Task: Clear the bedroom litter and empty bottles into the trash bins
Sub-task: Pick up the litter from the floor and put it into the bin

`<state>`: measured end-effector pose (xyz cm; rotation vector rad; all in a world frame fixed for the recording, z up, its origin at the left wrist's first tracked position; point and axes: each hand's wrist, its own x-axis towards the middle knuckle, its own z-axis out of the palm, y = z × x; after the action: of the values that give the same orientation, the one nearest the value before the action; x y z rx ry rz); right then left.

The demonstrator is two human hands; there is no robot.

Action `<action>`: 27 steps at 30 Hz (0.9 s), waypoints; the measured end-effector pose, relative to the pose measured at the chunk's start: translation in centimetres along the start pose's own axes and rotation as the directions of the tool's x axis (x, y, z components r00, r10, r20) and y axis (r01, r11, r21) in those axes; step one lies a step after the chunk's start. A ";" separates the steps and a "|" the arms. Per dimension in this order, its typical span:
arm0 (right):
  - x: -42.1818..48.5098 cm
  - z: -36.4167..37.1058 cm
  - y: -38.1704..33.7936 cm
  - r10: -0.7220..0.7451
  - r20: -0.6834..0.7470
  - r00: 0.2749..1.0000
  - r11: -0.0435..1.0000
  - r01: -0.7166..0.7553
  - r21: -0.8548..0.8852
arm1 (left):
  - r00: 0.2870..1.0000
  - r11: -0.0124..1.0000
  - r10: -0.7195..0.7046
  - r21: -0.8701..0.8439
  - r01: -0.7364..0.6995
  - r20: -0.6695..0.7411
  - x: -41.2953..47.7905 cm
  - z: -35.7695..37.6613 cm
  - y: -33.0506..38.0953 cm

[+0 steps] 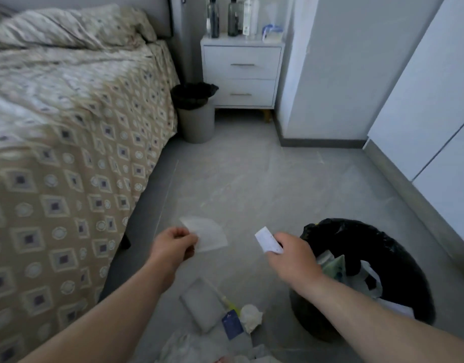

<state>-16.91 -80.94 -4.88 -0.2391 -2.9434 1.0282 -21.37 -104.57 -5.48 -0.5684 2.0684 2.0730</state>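
My left hand (pixel 173 247) pinches a thin translucent white sheet (pixel 208 234) above the floor. My right hand (pixel 291 255) grips a small folded white paper (pixel 267 239), just left of a bin with a black liner (pixel 398 258) that holds paper and packaging. Litter lies on the floor below my hands: a flat grey pad (pixel 199 307), a crumpled white tissue (pixel 250 317), a small blue card (pixel 232 324), a yellow-tipped stick (pixel 229 303) and clear wrapping (pixel 189 347). Two dark bottles (pixel 213 18) (pixel 233 17) stand on the nightstand.
A bed (pixel 68 142) with a patterned cover fills the left side. A second grey bin with a black liner (pixel 195 111) stands between the bed and the white nightstand (pixel 241 74). White wardrobe doors (pixel 440 127) line the right wall.
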 end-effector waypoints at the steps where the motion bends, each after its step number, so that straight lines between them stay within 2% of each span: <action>1: 0.1 -1.8 -0.2 -0.010 -0.030 1.000 1.000 0.010 0.011 | 1.000 1.000 0.009 -0.028 -0.008 0.017 -0.7 0.9 1.1; 6: -0.9 -10.8 1.8 0.035 -0.173 0.984 0.998 -0.026 0.054 | 0.989 0.990 0.017 -0.141 0.004 0.149 -4.7 6.8 4.5; 11: -2.8 -16.1 7.3 0.238 -0.338 0.911 0.961 -0.169 0.221 | 0.959 0.990 -0.040 -0.120 0.076 0.281 -8.2 15.0 3.9; 17: -2.1 -18.5 12.7 0.461 -0.373 0.805 0.846 -0.273 0.458 | 0.901 0.962 -0.172 -0.131 0.241 0.400 -10.4 25.1 0.6; 20: -1.9 -17.9 14.7 0.525 -0.320 0.789 0.793 -0.317 0.521 | 0.898 0.949 -0.243 -0.103 0.299 0.367 -10.5 28.4 -1.1; 23: -2.1 -17.4 16.3 0.563 -0.278 0.778 0.755 -0.348 0.556 | 0.919 0.945 -0.317 -0.008 0.328 0.236 -10.2 29.6 -2.8; 25: -2.1 -17.2 17.2 0.587 -0.254 0.768 0.732 -0.370 0.573 | 0.945 0.957 -0.288 0.081 0.278 0.156 -9.6 29.3 -3.7; 27: -2.2 -17.1 17.6 0.602 -0.239 0.762 0.723 -0.393 0.569 | 0.959 0.952 -0.244 0.222 0.209 0.142 -8.9 28.9 -4.4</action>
<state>-11.24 -57.15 -2.30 -1.1458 -2.1657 1.5087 -16.01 -74.53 -6.99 -0.5490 1.9843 1.6945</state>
